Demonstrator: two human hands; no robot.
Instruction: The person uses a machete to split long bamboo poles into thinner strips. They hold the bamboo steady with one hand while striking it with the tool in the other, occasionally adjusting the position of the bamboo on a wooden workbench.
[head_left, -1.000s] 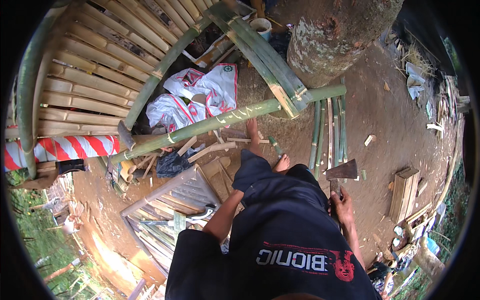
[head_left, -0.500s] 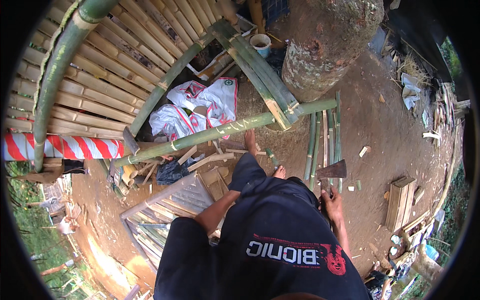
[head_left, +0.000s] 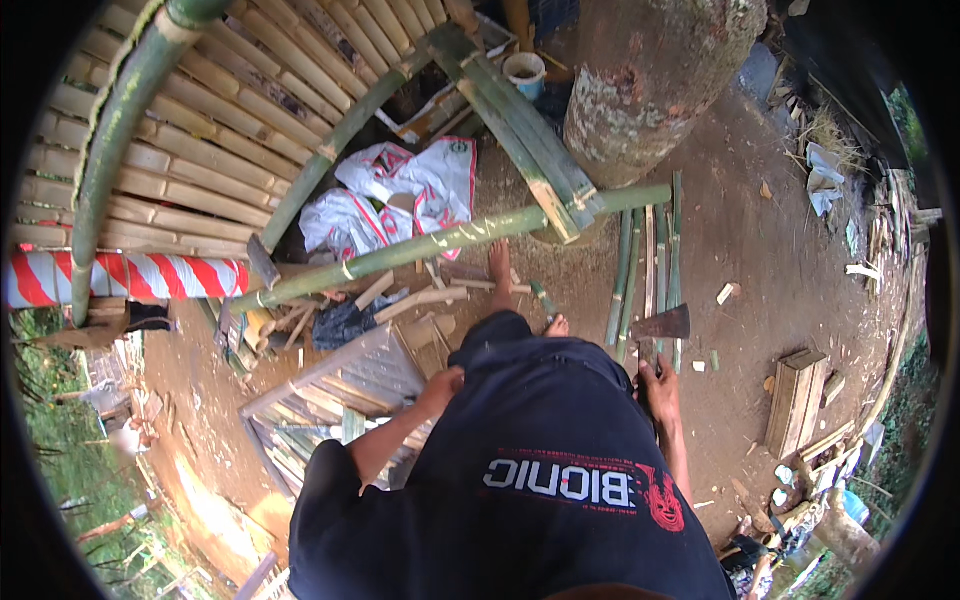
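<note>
The left hand [head_left: 443, 389], hidden at the dark shorts [head_left: 498, 332] half a second ago, has now been brought into view beside them. Its fingers are seen curled; whether anything is held there cannot be told. By the right hand [head_left: 660, 391], the hatchet [head_left: 663, 323] is still carried, its handle clamped in the grip and its blade seen near the bamboo strips [head_left: 620, 280] on the person's right. The bamboo pole [head_left: 450, 241] is touched by neither hand, so no cutting appears to be under way.
</note>
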